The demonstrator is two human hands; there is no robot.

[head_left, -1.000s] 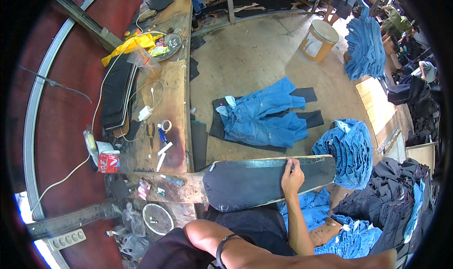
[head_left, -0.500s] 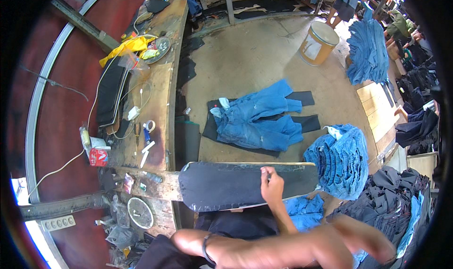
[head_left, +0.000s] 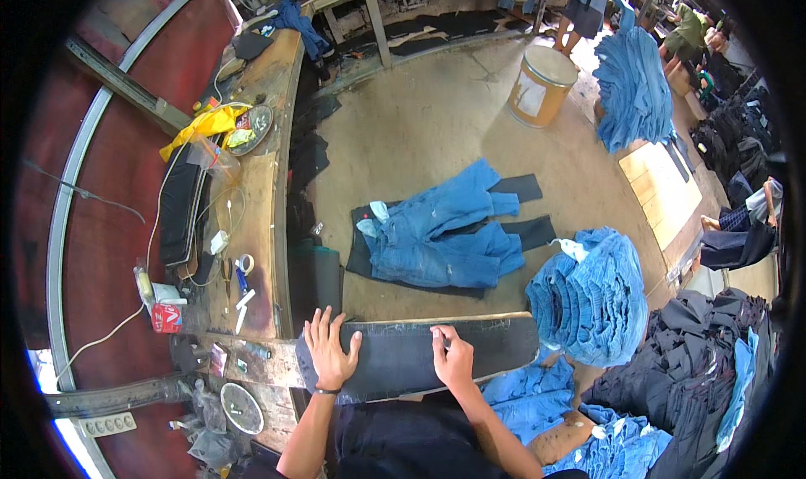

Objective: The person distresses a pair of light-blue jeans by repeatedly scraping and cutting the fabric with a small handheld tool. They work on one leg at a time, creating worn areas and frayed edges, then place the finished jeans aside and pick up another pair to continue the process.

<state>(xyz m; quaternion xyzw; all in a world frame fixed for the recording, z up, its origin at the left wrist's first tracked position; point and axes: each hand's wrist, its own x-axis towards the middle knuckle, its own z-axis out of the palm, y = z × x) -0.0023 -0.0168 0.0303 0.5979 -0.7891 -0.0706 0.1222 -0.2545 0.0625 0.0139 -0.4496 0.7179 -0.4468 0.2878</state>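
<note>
A long, dark padded board (head_left: pixel 403 353) with rounded ends lies crosswise in front of me. My left hand (head_left: pixel 332 353), with a dark band at its wrist, rests on the board's left end, fingers spread. Farther right, my right hand (head_left: pixel 454 360) is on the board with its fingers curled closed. Whatever it may hold is hidden. Beyond the board, blue denim trousers (head_left: pixel 445 235) lie on dark cloth on the floor. A folded stack of blue denim (head_left: pixel 588 298) stands by the board's right end, and more denim (head_left: pixel 533 395) lies below it.
A wooden bench (head_left: pixel 260 219) along the left holds pliers (head_left: pixel 226 276), a tape roll (head_left: pixel 245 263) and cables. Dark garments (head_left: pixel 672 353) are heaped at right. Farther off stand a drum (head_left: pixel 541 88) and a tall denim pile (head_left: pixel 634 88). Other people are at the far right.
My left arm, blurred and stretched across to the right before, has swung back left, and its hand now lies on the board. My right hand remains closed on the board. The view has shifted.
</note>
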